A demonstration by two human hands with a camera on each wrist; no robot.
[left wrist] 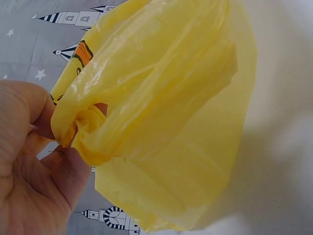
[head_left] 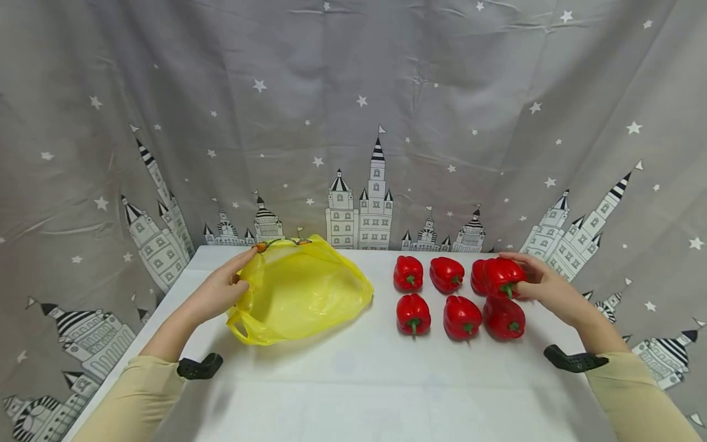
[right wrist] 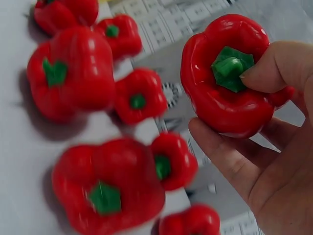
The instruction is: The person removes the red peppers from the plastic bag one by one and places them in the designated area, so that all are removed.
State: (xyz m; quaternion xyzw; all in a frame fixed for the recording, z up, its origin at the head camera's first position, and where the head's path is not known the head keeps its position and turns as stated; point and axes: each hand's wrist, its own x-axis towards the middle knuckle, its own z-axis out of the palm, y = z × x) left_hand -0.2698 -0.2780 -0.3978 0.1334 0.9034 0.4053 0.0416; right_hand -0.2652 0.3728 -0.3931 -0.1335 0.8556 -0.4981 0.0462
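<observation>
A crumpled yellow plastic bag lies on the left half of the white table. My left hand pinches its bunched near edge; in the left wrist view the thumb and fingers grip the gathered yellow bag, whose mouth is held up. Several red bell peppers with green stems sit in two rows at the right, among them one at the front left. My right hand grips one red pepper raised just above the back row's right end. In the right wrist view the thumb lies beside the stem of this pepper.
A grey curtain printed with castles and stars hangs right behind the table. Black wrist mounts sit on both sleeves. The table's left edge runs close to my left forearm. More red peppers lie below my right hand.
</observation>
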